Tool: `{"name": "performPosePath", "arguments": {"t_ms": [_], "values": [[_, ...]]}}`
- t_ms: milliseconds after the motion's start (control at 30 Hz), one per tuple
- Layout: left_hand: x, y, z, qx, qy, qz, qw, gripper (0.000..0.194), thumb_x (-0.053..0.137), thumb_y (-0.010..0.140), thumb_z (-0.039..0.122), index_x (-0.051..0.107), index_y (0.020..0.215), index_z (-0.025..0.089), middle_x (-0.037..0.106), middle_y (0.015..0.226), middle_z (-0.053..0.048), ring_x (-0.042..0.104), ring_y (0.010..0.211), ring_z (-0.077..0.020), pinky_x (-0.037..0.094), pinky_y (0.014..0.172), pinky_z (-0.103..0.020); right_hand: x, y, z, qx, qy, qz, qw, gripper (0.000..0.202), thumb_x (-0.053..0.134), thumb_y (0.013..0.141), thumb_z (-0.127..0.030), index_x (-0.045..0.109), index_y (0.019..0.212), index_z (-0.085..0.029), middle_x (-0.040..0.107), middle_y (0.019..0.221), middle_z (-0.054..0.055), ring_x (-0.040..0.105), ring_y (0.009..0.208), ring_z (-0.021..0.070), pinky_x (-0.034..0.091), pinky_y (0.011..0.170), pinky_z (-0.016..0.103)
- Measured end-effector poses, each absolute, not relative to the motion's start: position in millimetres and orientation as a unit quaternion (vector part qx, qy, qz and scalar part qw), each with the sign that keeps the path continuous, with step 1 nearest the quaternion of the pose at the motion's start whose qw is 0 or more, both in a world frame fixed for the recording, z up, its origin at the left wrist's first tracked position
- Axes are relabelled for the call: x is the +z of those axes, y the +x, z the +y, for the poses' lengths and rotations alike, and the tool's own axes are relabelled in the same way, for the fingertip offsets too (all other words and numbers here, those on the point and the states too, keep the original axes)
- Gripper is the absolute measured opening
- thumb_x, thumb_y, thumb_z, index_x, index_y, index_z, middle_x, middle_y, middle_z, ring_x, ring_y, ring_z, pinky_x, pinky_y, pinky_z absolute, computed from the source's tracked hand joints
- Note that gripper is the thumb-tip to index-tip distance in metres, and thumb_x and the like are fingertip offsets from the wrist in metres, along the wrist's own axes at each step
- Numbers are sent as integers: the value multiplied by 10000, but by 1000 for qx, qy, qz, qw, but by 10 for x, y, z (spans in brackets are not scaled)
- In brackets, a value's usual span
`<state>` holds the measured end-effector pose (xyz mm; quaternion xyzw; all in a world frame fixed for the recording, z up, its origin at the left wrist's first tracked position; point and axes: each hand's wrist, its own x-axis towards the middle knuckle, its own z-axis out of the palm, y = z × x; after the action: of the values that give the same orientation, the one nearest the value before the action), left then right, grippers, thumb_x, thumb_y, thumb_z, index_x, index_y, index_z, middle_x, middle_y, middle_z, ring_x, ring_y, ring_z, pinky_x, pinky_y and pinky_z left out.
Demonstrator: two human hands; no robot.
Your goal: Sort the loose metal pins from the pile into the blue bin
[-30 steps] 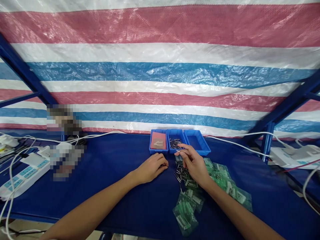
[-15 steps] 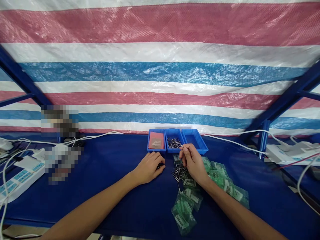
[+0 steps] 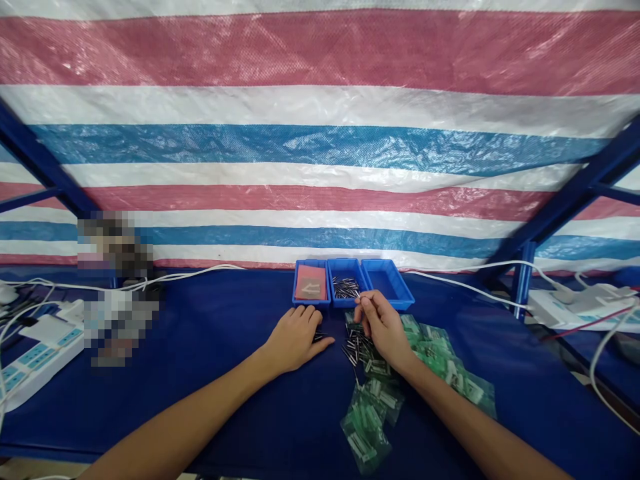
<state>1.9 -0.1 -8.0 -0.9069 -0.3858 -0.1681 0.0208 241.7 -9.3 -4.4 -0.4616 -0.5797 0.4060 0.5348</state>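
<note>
My left hand (image 3: 294,340) rests on the blue table, fingers curled and thumb held out to the side. Several thin dark metal pins (image 3: 321,336) show in its hollow; the rest of them is hidden. Above the front edge of the middle blue tray (image 3: 345,304), my right hand (image 3: 385,328) pinches a small thin metal pin (image 3: 358,299) between thumb and fingertips. That tray holds a heap of similar pins (image 3: 346,288). Below my right hand, loose dark pins (image 3: 352,348) lie beside and on small clear bags.
Left of the middle tray, another blue tray (image 3: 295,293) holds a pink sheet (image 3: 311,275) and a small bag. A third blue tray (image 3: 391,283) stands right. Green-tinted bags (image 3: 450,363) spread around my right forearm. Power strips (image 3: 45,363) and white cables lie at both sides.
My left thumb has moved out from the fingers, showing more of the pins beneath. My right hand has dipped slightly, still pinching by the middle tray. The view has shifted a little.
</note>
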Motion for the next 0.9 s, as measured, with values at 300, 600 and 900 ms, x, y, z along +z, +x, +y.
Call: {"name": "performPosePath", "arguments": {"t_ms": [300, 600, 900], "values": [[-125, 0, 25, -199, -910, -361, -55, 356, 671, 1025, 523, 553, 978, 191, 661, 960, -27, 626, 854, -213, 451, 778, -332, 2, 2389, -114, 422, -456, -569, 538, 347, 536, 1073, -573, 589, 1034, -233, 633, 729, -31, 464, 434, 102, 339, 433, 251], [-141, -15, 52, -207, -921, -319, -89, 254, 597, 1085, 419, 568, 983, 188, 681, 956, -24, 636, 865, -201, 451, 810, -319, 12, 2388, -110, 412, -459, -570, 543, 349, 546, 1076, -570, 608, 1033, -229, 633, 722, -29, 458, 432, 95, 326, 433, 249], [-139, -17, 55, -203, -923, -313, -92, 272, 553, 1105, 431, 569, 983, 188, 690, 960, -25, 633, 856, -191, 451, 802, -315, -27, 2400, -102, 411, -457, -567, 548, 368, 556, 1068, -589, 607, 1042, -225, 627, 712, -30, 445, 430, 99, 312, 425, 255]]}}
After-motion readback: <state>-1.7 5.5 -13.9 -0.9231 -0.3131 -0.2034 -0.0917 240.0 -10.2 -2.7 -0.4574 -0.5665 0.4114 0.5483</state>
